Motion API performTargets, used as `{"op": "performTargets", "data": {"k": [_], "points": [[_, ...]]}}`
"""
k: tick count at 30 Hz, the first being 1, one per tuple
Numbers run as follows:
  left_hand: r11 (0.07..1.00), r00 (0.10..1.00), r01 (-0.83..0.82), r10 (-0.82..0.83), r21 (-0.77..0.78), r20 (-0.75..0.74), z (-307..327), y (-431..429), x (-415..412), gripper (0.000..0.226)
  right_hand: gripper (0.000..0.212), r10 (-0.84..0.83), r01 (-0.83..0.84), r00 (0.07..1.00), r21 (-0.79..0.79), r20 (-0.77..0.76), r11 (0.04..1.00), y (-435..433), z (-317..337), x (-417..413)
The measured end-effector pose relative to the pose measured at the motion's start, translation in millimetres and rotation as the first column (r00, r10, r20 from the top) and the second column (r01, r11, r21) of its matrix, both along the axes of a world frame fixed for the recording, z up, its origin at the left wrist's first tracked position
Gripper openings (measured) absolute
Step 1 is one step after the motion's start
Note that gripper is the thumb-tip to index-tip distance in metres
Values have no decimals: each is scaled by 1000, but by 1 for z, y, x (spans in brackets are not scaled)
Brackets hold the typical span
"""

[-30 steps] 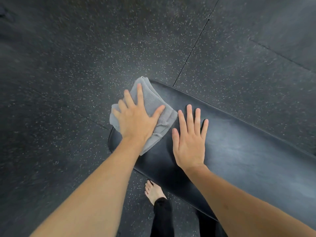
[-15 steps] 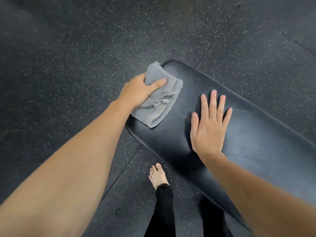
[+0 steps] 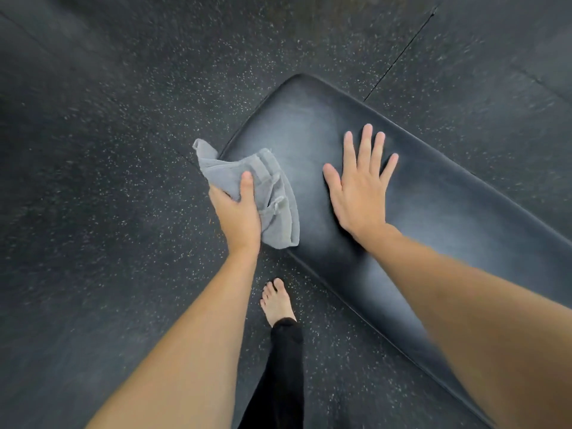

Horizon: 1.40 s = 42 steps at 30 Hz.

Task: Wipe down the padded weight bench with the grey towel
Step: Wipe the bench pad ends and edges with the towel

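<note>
Item 1: my left grip [image 3: 238, 216]. Clamped on the grey towel [image 3: 272, 199], thumb lying across the top of the cloth, remaining fingers hidden beneath it. Position: at the near long edge of the desk [image 3: 433, 218], close to its rounded end.

Item 2: grey towel. Bunched and folded, partly on the padding just right of my left grip, one corner sticking out past the desk edge on the far left side of that grip, over the floor [image 3: 93, 181]. A small loop or tag shows on its upper face.

Item 3: my right grip [image 3: 360, 187]. Spread apart, fingers splayed, palm flat against the padding, holding nothing. It sits to the right of the towel, near but not touching it.

Item 4: desk. Black padded surface, long, running away to the right under my right forearm. A pale hazy sheen covers the padding between and beyond both grips.

Item 5: floor. Dark speckled rubber tiles with seams.

Item 6: my bare foot [image 3: 277, 301], in a black trouser leg, standing below my left grip beside the desk.
</note>
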<state>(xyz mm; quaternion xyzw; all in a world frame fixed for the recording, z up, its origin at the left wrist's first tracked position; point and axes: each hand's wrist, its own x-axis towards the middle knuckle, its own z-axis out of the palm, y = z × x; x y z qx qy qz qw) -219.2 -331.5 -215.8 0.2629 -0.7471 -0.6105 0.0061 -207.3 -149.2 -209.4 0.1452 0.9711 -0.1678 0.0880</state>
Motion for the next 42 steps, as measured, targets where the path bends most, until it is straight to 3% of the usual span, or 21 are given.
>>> {"op": "performTargets", "data": {"k": [2,4,7,9,13,15,16,18,19,20,21,24,25,27,29,33,36,42], "points": [[999,999,-31,31,-19,-20,0,24,35,53,57,35,-34,999,-209,0,977,13,11,7],[997,999,-30,32,-69,18,-1,55,79,64,48,42,-42,999,-446,-8,894,28,26,24],[937,985,166,-145,-307,89,-3,105,147,73,45,35,-22,999,-606,10,795,47,47,78],[770,940,339,-288,-541,180,-5,132,183,70,46,13,-21,1000,-595,-18,803,66,56,120],[370,780,588,-494,-719,384,9,167,236,70,41,-101,37,990,-508,-98,861,115,72,190],[123,608,652,-674,-748,419,19,191,258,70,40,-158,70,977,-482,-145,873,133,77,217],[17,478,679,-769,-734,424,21,205,268,69,40,-175,82,972,-472,-155,878,138,79,229],[-178,127,731,-913,-659,388,32,229,281,65,41,-199,102,965,-453,-171,885,146,80,253],[-224,-18,766,-944,-602,329,40,236,281,64,41,-216,115,960,-454,-176,884,149,80,266],[-224,-86,821,-958,-525,275,49,238,275,64,40,-242,136,954,-465,-175,875,152,81,280],[-162,-57,861,-973,-482,225,58,233,266,63,40,-261,151,950,-478,-173,865,155,82,294],[177,319,843,-925,-508,206,71,202,224,63,56,-169,116,982,-441,-83,890,162,74,329],[183,362,853,-882,-490,302,68,189,210,64,72,-106,102,994,-403,12,909,164,68,336],[70,260,935,-801,-348,539,61,173,196,71,104,-7,48,984,-231,177,972,161,50,343],[1,197,953,-761,-302,618,48,173,198,78,111,30,-24,986,-40,163,999,142,31,347],[-27,313,871,-739,-490,597,26,182,214,85,118,0,-12,998,190,66,982,89,0,351],[20,322,880,-759,-475,565,26,180,213,82,120,-99,87,994,238,38,967,63,-4,333],[99,327,899,-799,-426,505,28,176,214,80,126,4,9,999,321,-39,947,59,-9,328]]}}
